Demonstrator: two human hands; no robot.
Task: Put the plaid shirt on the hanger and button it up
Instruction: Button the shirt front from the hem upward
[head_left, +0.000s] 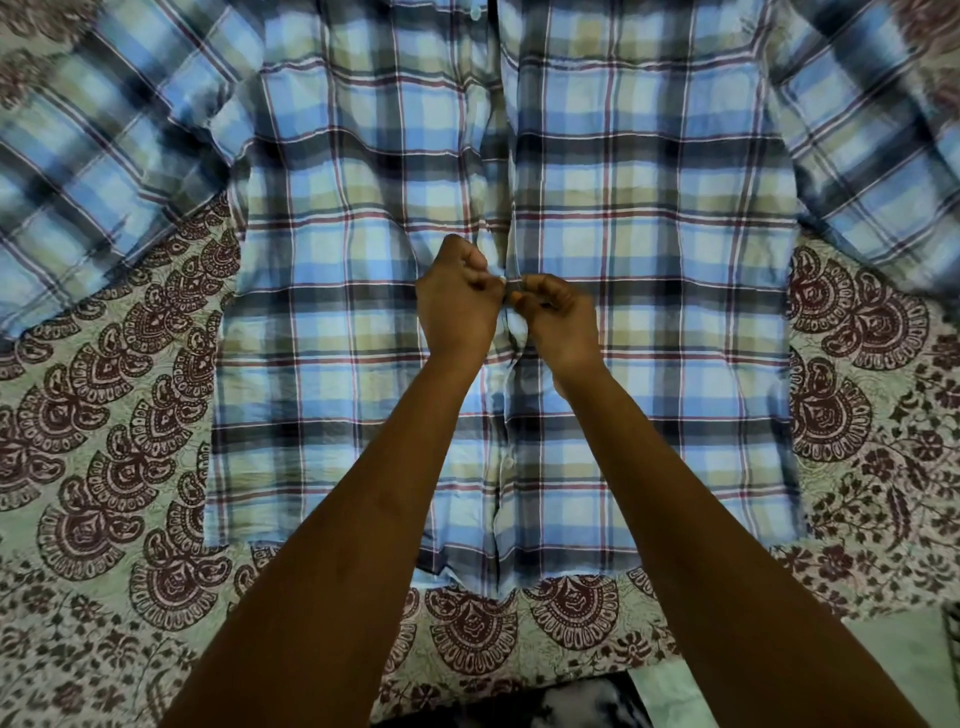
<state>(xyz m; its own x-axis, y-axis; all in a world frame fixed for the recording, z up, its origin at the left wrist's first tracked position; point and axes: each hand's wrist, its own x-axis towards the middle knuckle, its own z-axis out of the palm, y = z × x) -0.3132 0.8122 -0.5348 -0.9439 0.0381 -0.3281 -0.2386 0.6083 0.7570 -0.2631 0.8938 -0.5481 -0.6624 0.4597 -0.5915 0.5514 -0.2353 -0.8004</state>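
A blue, green and maroon plaid shirt (649, 260) lies flat, front side up, on a patterned bedspread, with both sleeves spread outward. Its front placket (501, 457) runs down the middle. My left hand (457, 306) pinches the left edge of the placket at mid-height. My right hand (556, 322) pinches the right edge at the same spot, fingertips meeting those of the left. The button between them is hidden by my fingers. No hanger shows in this view; the collar lies beyond the top edge.
The bedspread (104, 467) with maroon paisley print covers the whole surface under the shirt. Its near edge runs along the bottom, where a strip of floor (909, 670) and a dark patterned item (571, 701) show.
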